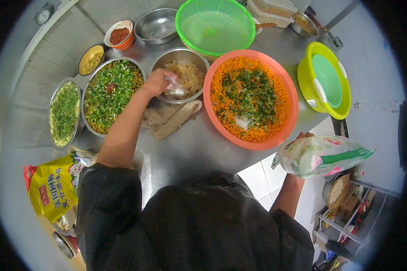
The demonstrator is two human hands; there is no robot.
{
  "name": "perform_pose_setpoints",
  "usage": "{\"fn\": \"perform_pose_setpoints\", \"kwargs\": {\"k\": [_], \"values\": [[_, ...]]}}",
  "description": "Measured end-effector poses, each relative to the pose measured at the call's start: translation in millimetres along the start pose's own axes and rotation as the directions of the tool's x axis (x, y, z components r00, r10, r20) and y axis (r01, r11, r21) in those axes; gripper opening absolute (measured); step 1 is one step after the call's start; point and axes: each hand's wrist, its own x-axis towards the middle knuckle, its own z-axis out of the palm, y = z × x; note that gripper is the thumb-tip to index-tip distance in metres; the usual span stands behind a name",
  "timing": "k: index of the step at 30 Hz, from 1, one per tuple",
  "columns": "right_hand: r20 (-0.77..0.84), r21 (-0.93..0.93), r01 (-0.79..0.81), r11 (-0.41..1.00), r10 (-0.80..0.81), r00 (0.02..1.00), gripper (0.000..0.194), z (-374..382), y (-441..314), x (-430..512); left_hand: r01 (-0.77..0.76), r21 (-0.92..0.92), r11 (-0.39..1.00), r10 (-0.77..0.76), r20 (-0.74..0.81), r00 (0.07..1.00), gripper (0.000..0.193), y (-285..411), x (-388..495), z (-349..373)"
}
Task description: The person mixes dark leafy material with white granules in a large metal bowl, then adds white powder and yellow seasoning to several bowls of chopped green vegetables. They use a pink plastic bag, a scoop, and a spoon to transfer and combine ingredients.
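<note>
My left hand (161, 81) reaches into a steel bowl (160, 62) of pale translucent pieces (190, 76). White powder (178, 90) lies just below its fingers, and some clings to them; whether they pinch more is hidden. Out past the table edge, my right hand (304, 135) grips a printed plastic bag (325, 156) with white contents; the bag covers most of that hand. Between my hands stands an orange-pink basin (210, 117) of diced orange food (257, 135), topped with chopped greens (249, 89) and a small white powder heap (242, 122).
Left of the steel bowl are two bowls of chopped greens (113, 91) (65, 111). A folded cloth (171, 118) lies in front. Behind sit a green strainer (215, 27), an empty steel bowl (157, 27) and a cup of red flakes (119, 35). A yellow-green basin (305, 78) stands right.
</note>
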Motion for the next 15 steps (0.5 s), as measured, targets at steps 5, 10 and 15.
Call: {"fn": "perform_pose_setpoints", "kwargs": {"k": [5, 10, 15], "values": [[0.302, 0.302, -0.129, 0.944, 0.034, 0.953, 0.025, -19, 15, 16, 0.174, -0.489, 0.855, -0.181, 0.033, 0.983, 0.023, -18, -4, 6], [0.552, 0.586, -0.441, 0.68, 0.063, 0.831, 0.027, -23, 22, 30, 0.17, -0.603, 0.78, -0.242, -0.04, 0.969, 0.017, -16, -2, 23], [0.557, 0.502, -0.442, 0.743, 0.113, 0.823, 0.026, -4, 19, 29, 0.077, -0.995, 0.063, -0.379, 0.048, 0.924, 0.029, 0, -8, 25]]}}
